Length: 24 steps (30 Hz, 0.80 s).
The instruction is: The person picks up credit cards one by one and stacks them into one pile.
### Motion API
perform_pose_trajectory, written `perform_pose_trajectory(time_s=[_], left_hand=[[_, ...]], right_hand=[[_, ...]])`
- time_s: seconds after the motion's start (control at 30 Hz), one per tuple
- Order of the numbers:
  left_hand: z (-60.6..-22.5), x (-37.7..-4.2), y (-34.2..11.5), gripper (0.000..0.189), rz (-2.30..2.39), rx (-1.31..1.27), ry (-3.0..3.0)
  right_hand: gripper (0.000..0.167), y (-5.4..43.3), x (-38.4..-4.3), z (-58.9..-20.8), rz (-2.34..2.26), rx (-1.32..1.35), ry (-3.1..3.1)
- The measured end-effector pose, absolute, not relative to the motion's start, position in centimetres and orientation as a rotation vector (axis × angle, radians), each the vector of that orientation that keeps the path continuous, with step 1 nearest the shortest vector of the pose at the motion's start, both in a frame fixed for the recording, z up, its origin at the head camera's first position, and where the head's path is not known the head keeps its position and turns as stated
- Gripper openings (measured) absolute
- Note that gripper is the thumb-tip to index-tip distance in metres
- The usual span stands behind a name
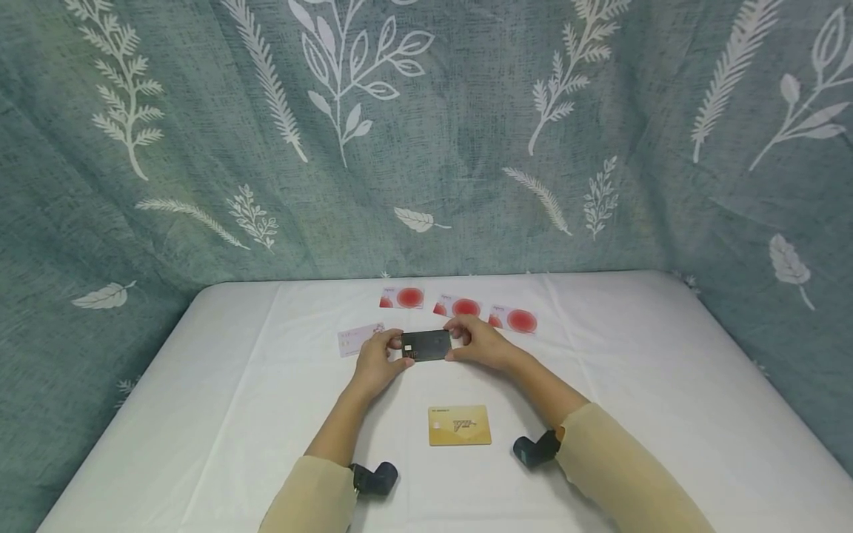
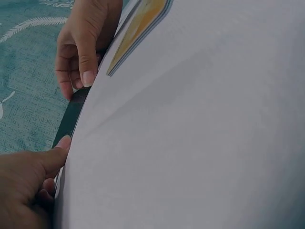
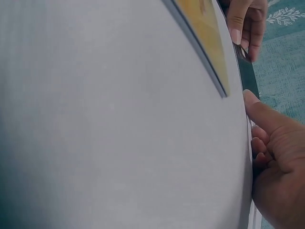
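Observation:
Both hands hold a black card with VIP lettering by its two short ends, over the middle of the table. My left hand pinches the left end between thumb and fingers; my right hand pinches the right end likewise. From the left wrist, the black card shows as a thin dark strip between the two thumbs. Nearer the body lies a gold card, whose layered edge in the wrist views looks like several cards stacked. Behind the left fingers, a pale pink card is partly covered.
Three cards with red circles lie toward the far edge: a left one, a middle one and a right one. A white cloth covers the table. Behind it hangs a green leaf-patterned curtain.

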<state>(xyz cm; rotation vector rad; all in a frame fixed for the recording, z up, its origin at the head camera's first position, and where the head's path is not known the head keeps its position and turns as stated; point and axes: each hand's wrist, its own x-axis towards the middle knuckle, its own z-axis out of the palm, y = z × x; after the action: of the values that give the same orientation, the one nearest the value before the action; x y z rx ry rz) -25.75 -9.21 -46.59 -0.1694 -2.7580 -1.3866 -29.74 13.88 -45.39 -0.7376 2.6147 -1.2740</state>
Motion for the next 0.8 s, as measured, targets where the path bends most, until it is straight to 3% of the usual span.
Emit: perform_pose_trajectory(time_s=[0.53, 0.8], left_hand=[[-47.0, -25.5, -9.2, 0.057, -1.416, -0.166, -2.719], [-47.0, -25.6, -9.6, 0.069, -1.481, -0.180, -2.736]], right_hand=[[0.058, 13.5, -29.0, -45.7, -1.387, -0.712, 2.598], [0.068, 13.3, -28.6, -45.5, -1.359, -0.695, 2.632]])
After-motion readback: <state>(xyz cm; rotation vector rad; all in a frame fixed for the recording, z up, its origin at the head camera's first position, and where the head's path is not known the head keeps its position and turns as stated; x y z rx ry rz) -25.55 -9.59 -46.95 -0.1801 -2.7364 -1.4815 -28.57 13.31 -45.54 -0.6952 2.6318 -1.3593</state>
